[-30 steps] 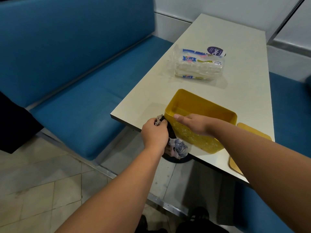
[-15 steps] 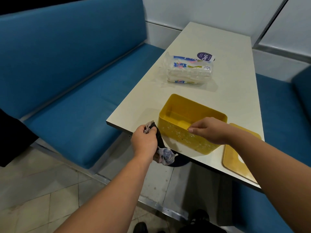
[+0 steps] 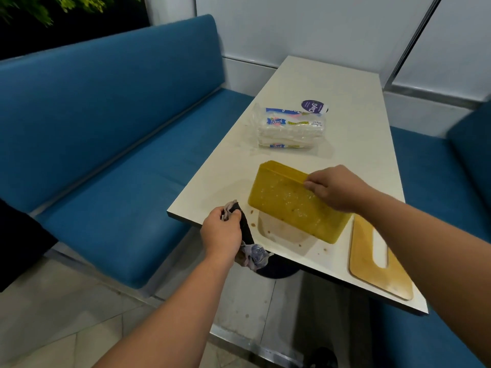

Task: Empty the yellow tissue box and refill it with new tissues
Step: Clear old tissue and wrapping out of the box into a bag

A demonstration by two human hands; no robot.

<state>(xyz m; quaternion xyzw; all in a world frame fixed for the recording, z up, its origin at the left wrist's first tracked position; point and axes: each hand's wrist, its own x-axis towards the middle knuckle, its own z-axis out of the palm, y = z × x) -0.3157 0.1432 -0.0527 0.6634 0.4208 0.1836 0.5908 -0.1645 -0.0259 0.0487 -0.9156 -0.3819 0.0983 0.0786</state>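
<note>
The left hand [image 3: 221, 235] is closing around a cloth [image 3: 249, 254], which is dangling over the table's [image 3: 356, 144] near-left edge. If that hand is wiping outward, the crumbs and damp patch lying near this edge are likely to be swept onto the floor.

To the right, the lid [image 3: 380, 258] is lying flat at the near-right corner, overhanging nothing, but a careless elbow could knock it off.

Just beyond the cloth, the box [image 3: 295, 205] is tilting up on its near long edge, its speckled underside facing the camera and its opening turned away. The right hand [image 3: 338, 188] is pinching the box's raised rim at the right end, so the weight is hanging left of the grip. With such a thin hold, the box may be slipping or swinging down, and anything left inside may be spilling onto the table.

Farther along, toward the left edge, the tissue pack [image 3: 291, 131] is waiting unopened, well apart from the box.
</note>
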